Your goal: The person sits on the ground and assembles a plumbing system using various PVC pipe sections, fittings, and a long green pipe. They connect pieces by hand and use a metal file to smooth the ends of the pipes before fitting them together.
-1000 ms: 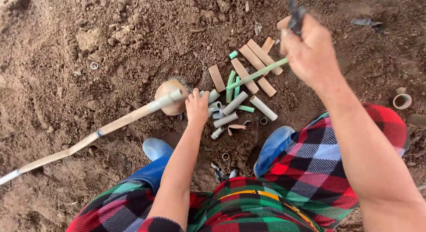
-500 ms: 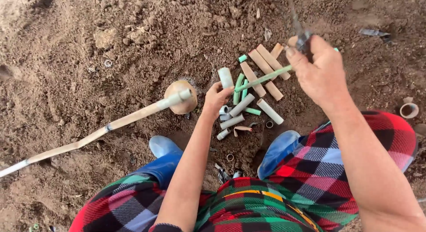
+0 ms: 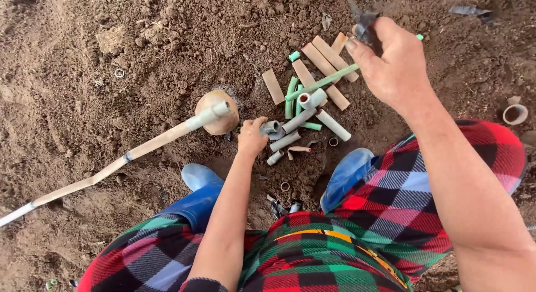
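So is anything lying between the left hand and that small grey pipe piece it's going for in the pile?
Nothing visible does: the left hand is already on the small grey pipe piece at the near edge of the pile of pipe offcuts; the long pipe lies off to the side.

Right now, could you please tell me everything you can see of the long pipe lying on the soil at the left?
The long pipe is a thin, pale tube smeared with brown dirt, made of joined lengths with a slight bend partway. It lies slanted on the bare soil, from the left edge up to a round clay-coloured lump, where its grey end fitting rests. No hand touches it; the left hand is nearest.
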